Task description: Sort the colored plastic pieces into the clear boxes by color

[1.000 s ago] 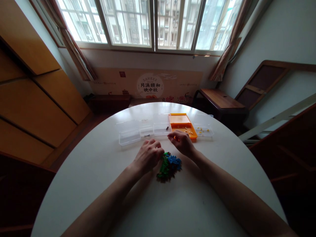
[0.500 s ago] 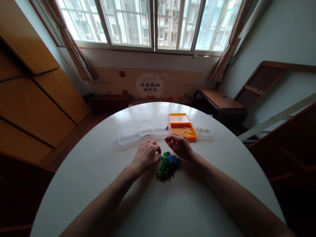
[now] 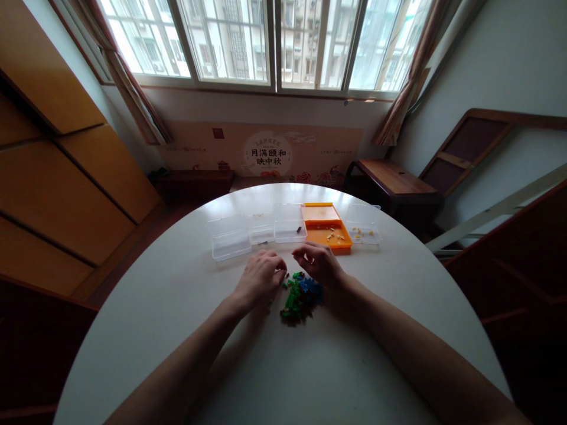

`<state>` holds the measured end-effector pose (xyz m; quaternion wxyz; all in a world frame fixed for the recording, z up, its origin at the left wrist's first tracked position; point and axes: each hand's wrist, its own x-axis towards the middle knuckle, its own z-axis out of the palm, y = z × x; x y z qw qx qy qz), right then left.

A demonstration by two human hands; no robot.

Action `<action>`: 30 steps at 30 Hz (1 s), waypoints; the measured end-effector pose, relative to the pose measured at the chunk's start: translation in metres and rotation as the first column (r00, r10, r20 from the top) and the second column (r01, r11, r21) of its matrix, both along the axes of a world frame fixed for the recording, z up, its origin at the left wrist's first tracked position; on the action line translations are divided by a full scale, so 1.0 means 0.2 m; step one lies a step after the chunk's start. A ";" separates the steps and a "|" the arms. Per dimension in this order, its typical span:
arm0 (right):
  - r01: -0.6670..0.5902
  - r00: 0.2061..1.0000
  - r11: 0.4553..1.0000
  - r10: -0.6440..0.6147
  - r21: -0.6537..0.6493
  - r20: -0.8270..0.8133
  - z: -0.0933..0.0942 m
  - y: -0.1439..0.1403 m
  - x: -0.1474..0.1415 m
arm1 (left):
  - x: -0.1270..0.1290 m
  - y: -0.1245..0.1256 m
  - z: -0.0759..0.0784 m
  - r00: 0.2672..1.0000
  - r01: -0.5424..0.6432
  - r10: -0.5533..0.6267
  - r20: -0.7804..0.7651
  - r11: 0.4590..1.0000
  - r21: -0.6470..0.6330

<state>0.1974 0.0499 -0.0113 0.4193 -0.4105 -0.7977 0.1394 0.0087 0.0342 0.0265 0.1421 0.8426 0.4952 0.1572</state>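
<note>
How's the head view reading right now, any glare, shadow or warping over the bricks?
Head view: backlit by the window, which is blown out; the table carries a soft sheen at its far rim. The pile of small bricks sits dim between left hand and right hand. Wide-angle warping bends the edges.

Daylight enters through the windows (image 3: 274,44) beyond the hands; panes overexposed. Room dim, table (image 3: 177,307) sheen pale. Soft arm shadows fall toward the viewer. Wide-angle bending at edges; focus fairly sharp.

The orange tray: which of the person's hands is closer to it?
Right. The right hand sits just before the orange tray; the left hand lies further left, nearer the clear boxes.
</note>
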 end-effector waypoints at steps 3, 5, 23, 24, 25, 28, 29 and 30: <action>-0.015 1.000 1.000 0.015 0.002 0.016 0.00 0.00 0.00 | 0.00 -0.01 0.00 1.000 -0.008 0.008 0.018 1.000 0.021; -0.027 0.999 1.000 0.027 0.004 0.028 0.00 -0.01 -0.01 | 0.01 -0.02 0.00 1.000 -0.002 0.002 -0.001 0.999 0.041; -0.057 0.998 0.998 0.057 0.017 0.034 0.02 -0.04 -0.02 | 0.00 0.01 -0.03 0.973 -0.014 0.001 0.231 0.998 0.054; -0.059 0.998 0.998 0.058 0.029 0.037 0.02 -0.04 -0.02 | 0.00 0.02 -0.03 0.963 -0.015 0.004 0.268 0.999 0.039; -0.058 0.998 0.997 0.056 0.046 0.042 0.02 -0.04 -0.02 | 0.00 0.03 -0.03 0.954 -0.014 0.006 0.299 1.000 0.024; -0.054 0.995 0.990 0.043 0.131 0.088 0.02 -0.03 -0.02 | 0.00 0.04 -0.04 0.936 -0.001 0.005 0.351 1.000 -0.010; -0.058 0.993 0.984 0.039 0.171 0.114 0.02 -0.03 -0.02 | 0.00 0.04 -0.04 0.934 -0.002 0.007 0.356 1.000 -0.014; -0.064 0.989 0.975 0.034 0.210 0.144 0.02 -0.02 -0.02 | -0.01 0.05 -0.04 0.934 -0.006 0.010 0.357 1.000 -0.013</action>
